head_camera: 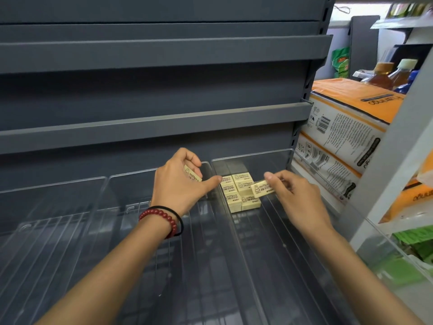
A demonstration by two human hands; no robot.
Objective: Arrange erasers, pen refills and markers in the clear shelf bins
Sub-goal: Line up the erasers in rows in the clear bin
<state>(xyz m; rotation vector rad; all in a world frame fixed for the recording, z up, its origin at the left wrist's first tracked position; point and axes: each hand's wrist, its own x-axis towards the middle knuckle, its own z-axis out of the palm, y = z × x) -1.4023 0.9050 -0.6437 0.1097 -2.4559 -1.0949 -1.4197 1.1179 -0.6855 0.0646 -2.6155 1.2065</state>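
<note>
Several pale yellow erasers point(241, 192) lie packed in rows at the back left corner of the right clear bin point(276, 153). My left hand point(180, 184) grips another yellow eraser point(193, 175) over the divider between the middle and right bins, thumb stretched toward the stack. My right hand point(295, 195) pinches one more eraser point(261, 189) by its right end, holding it just above the right side of the stack. No pen refills or markers are in view.
Clear bins point(93, 207) run side by side along the dark grey shelf; the left and middle ones hold nothing. Bare grey shelves point(152, 127) rise above. To the right stand orange-and-white packages point(346, 127), bottles point(384, 76) and green packets point(412, 242).
</note>
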